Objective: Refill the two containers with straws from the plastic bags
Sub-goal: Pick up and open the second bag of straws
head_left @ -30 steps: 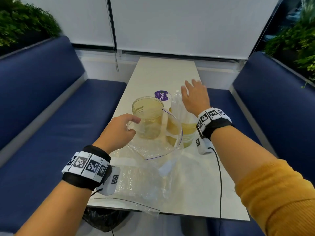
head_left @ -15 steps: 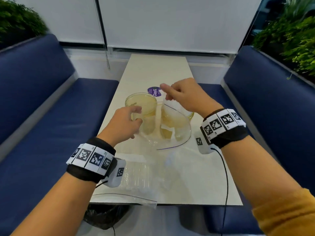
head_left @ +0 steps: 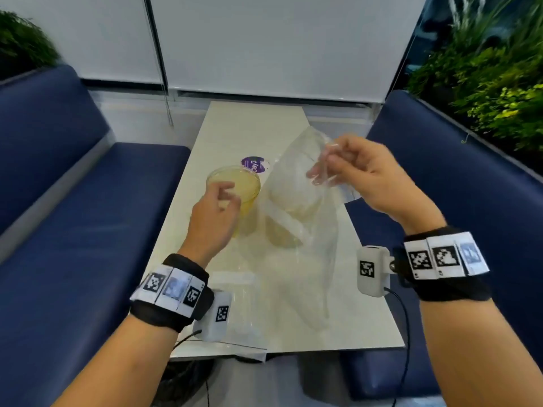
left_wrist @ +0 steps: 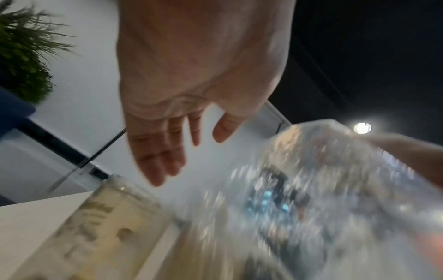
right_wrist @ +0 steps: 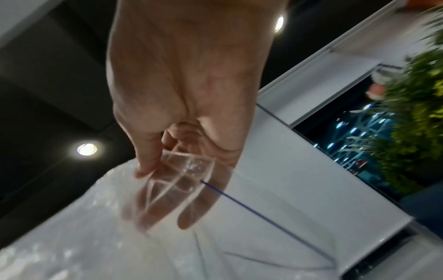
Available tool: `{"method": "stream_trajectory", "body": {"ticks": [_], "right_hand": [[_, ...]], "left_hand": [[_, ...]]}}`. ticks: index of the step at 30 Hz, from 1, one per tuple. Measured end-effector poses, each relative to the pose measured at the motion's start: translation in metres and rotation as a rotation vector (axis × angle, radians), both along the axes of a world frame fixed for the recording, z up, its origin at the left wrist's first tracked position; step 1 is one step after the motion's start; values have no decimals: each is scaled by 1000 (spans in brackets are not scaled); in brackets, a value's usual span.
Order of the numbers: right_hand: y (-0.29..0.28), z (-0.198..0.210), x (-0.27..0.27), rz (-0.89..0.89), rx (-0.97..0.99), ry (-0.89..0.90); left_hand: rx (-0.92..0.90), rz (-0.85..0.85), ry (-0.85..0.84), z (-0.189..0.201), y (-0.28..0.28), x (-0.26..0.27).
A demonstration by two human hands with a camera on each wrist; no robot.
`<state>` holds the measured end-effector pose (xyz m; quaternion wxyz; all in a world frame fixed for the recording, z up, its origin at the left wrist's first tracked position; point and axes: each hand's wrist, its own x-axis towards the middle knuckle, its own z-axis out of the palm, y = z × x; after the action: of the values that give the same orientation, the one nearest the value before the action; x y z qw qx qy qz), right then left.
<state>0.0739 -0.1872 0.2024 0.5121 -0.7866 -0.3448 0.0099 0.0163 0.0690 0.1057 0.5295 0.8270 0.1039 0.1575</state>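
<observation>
Bag (head_left: 296,207), clear, pinched by my right hand (head_left: 364,174), hangs before right container (head_left: 282,230). Left hand (head_left: 214,215) spread, empty, at left container (head_left: 235,186); nearer one.

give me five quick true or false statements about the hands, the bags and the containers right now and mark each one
1. The right hand pinches a clear plastic bag held up off the table. True.
2. The left hand grips the left container. False: its fingers are relaxed near the rim, holding nothing.
3. The lifted bag hangs in front of the right container. True.
4. A second bag lies flat at the table's near edge. True.
5. The purple sticker is on the blue bench. False: it is on the table, behind the containers.
</observation>
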Motion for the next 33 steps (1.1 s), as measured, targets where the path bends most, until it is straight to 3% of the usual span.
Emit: {"method": "stream_trajectory", "body": {"ticks": [3,5,10,12,17,19,22,25,27,29,33], "right_hand": [[-13,-3,-10,-82,199,19],[-20,-14,-15,-131,269,52],[-34,-54,-20,-294,418,128],[-40,-69,-19,-369,413,114],[-60,-105,-4,-695,185,-1],[-69,-120,1,-792,-5,25],[-83,-135,-3,-922,-448,169],[-83,-140,-11,-1064,-648,142],[-69,-141,-16,-1041,-712,-28],[-46,-149,-22,-842,-741,-88],[-5,-201,-36,-387,-967,195]], "left_hand": [[44,20,336,-28,-2,-11],[-10,18,443,-38,-7,-18],[-621,-166,620,-45,-17,-23],[-719,-146,565,-49,-23,-15],[-488,52,327,-60,-23,12],[-429,93,249,-64,-14,20],[-322,-16,207,-68,-10,28],[-246,-183,245,-75,-25,31],[-225,-248,284,-83,-35,32],[-186,-288,306,-91,-40,33],[-63,-291,274,-100,-31,28]]}}
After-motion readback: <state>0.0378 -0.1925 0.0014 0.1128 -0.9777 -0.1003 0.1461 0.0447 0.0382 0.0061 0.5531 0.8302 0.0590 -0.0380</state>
